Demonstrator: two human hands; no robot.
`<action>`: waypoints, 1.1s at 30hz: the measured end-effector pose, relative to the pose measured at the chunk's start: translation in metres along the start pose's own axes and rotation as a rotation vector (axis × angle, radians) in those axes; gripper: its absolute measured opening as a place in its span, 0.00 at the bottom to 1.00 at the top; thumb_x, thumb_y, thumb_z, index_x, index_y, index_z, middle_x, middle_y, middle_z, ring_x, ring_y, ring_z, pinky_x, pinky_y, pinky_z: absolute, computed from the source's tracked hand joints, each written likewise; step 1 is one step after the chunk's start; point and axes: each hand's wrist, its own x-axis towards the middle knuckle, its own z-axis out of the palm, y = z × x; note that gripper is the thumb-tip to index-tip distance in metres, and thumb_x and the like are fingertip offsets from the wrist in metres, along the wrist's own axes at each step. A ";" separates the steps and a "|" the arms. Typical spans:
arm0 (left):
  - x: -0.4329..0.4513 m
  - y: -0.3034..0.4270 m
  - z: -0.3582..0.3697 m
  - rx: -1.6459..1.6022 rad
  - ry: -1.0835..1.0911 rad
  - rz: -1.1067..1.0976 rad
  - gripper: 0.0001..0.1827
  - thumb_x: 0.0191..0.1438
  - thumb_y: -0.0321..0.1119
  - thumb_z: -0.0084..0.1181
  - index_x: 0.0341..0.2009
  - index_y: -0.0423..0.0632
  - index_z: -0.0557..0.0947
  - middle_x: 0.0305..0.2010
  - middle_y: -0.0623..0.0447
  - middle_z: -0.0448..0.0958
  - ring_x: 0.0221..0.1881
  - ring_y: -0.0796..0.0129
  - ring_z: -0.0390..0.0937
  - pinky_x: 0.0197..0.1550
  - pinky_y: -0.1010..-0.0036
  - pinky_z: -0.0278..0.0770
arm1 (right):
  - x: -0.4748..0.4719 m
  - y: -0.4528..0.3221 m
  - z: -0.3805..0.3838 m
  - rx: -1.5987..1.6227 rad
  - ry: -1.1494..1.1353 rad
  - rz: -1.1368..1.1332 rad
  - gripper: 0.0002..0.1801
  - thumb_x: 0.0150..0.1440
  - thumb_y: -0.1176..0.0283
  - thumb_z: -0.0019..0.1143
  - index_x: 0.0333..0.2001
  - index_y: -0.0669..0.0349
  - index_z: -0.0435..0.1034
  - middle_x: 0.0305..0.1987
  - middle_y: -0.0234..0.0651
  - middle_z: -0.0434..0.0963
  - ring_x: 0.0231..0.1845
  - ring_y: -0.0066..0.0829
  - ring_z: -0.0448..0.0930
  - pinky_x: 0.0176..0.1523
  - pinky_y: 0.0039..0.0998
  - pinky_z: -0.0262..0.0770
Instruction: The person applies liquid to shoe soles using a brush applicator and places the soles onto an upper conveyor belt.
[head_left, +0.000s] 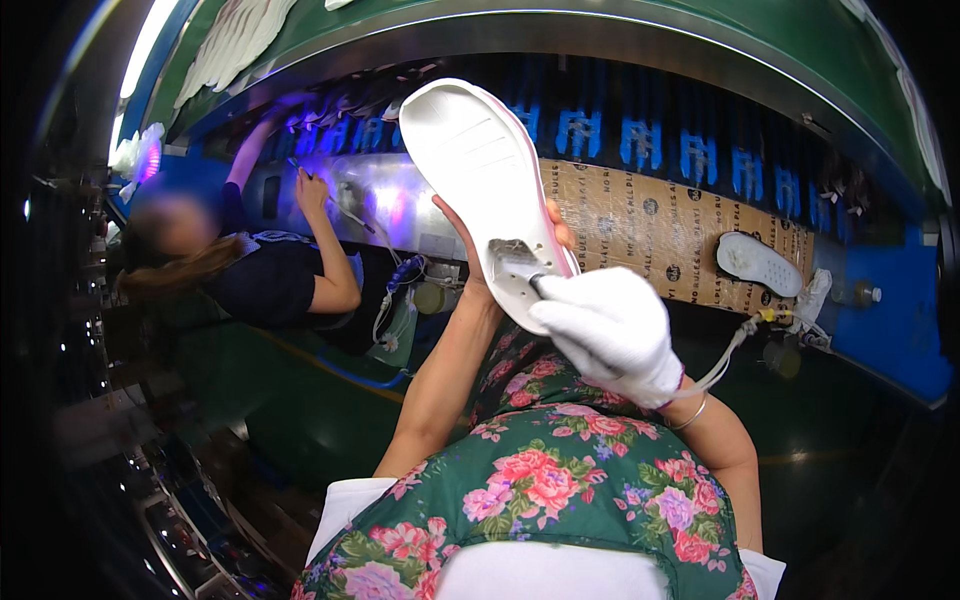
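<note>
A white shoe sole (480, 150) with a pink edge is held up before me, its hollow inner face turned towards the camera. My bare left hand (469, 251) grips it from behind; the thumb shows at the left edge and fingertips at the right. In a white knit glove, my right hand (611, 330) holds a brush (517, 259) whose dark bristles rest on the lower part of the sole, near several small holes. Most of the brush handle is hidden by the glove. A pale tube (724, 367) runs from beside the right wrist.
Behind the sole, printed brown cardboard (622, 217) covers a bench, with another sole (757, 262) on it. Blue racks (641, 142) line the back beneath a green conveyor belt (712, 37). A co-worker (262, 277) sits at left under purple light. A bottle (859, 292) stands far right.
</note>
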 end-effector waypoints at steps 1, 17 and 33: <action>0.003 0.000 -0.002 -0.004 0.000 -0.010 0.58 0.44 0.84 0.45 0.51 0.34 0.72 0.42 0.34 0.78 0.51 0.45 0.75 0.48 0.50 0.81 | -0.006 -0.002 0.005 -0.049 -0.015 -0.041 0.20 0.41 0.81 0.67 0.42 0.57 0.79 0.39 0.39 0.82 0.33 0.40 0.83 0.36 0.35 0.78; 0.011 0.018 0.004 -0.053 0.139 -0.095 0.63 0.39 0.90 0.34 0.57 0.41 0.71 0.39 0.38 0.77 0.39 0.48 0.78 0.39 0.55 0.82 | -0.001 -0.001 -0.007 0.245 -0.122 0.132 0.15 0.44 0.80 0.70 0.38 0.56 0.80 0.36 0.37 0.83 0.34 0.38 0.83 0.37 0.32 0.78; 0.035 0.036 0.007 -0.102 0.121 -0.510 0.59 0.46 0.84 0.38 0.70 0.50 0.60 0.47 0.27 0.74 0.41 0.35 0.80 0.39 0.49 0.84 | -0.013 0.000 0.008 0.011 -0.208 -0.044 0.18 0.42 0.78 0.64 0.41 0.59 0.78 0.43 0.38 0.82 0.39 0.39 0.82 0.40 0.36 0.79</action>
